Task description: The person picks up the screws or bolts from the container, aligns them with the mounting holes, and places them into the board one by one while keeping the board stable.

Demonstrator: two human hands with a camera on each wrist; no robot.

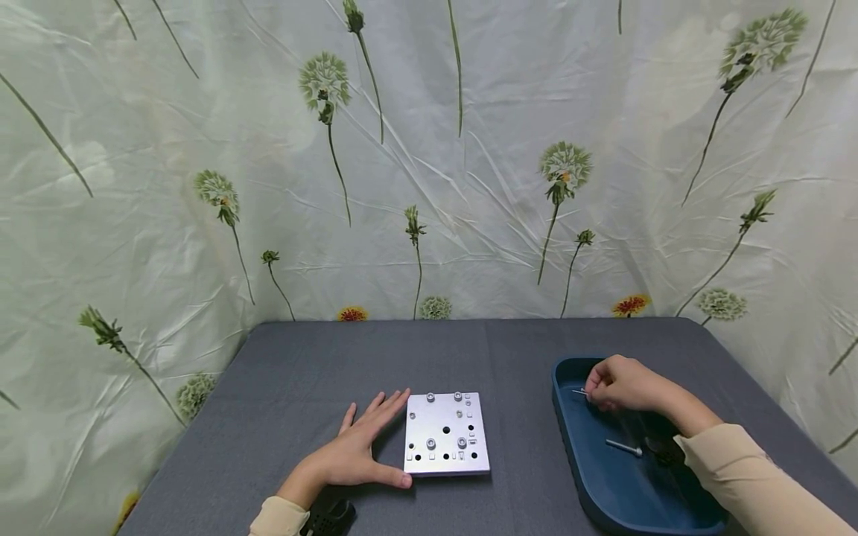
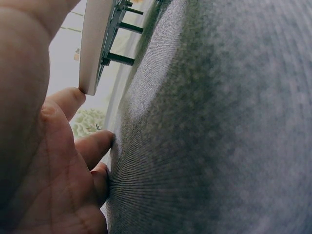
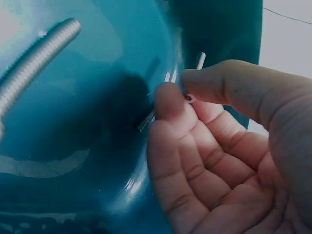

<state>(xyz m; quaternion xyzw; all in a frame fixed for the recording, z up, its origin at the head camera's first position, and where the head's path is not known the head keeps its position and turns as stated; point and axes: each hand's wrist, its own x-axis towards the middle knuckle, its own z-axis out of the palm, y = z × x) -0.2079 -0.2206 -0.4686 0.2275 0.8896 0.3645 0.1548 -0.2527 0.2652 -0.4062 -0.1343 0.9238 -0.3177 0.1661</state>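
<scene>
A silver metal plate (image 1: pixel 445 424) with holes and several socket-head screws lies on the table. In the left wrist view, screw shanks (image 2: pixel 121 58) stick out beneath the plate (image 2: pixel 92 48). My left hand (image 1: pixel 365 450) spreads along its left side, thumb at the near corner and a fingertip at the far one; other fingertips touch the cloth. Inside the blue tray (image 1: pixel 583 476), my right hand (image 1: pixel 623 383) pinches a small socket-head screw (image 3: pixel 189 97) between thumb and fingers. A thin metal shank (image 3: pixel 146 120) shows past the fingertips; whether it belongs to that screw I cannot tell.
A longer bolt (image 1: pixel 623 447) lies in the tray, near the right wrist. Grey cloth (image 1: pixel 375 357) covers the table. Behind it hangs a floral curtain (image 1: pixel 482 186). The tray's raised rim (image 1: pixel 566 439) stands right of the plate.
</scene>
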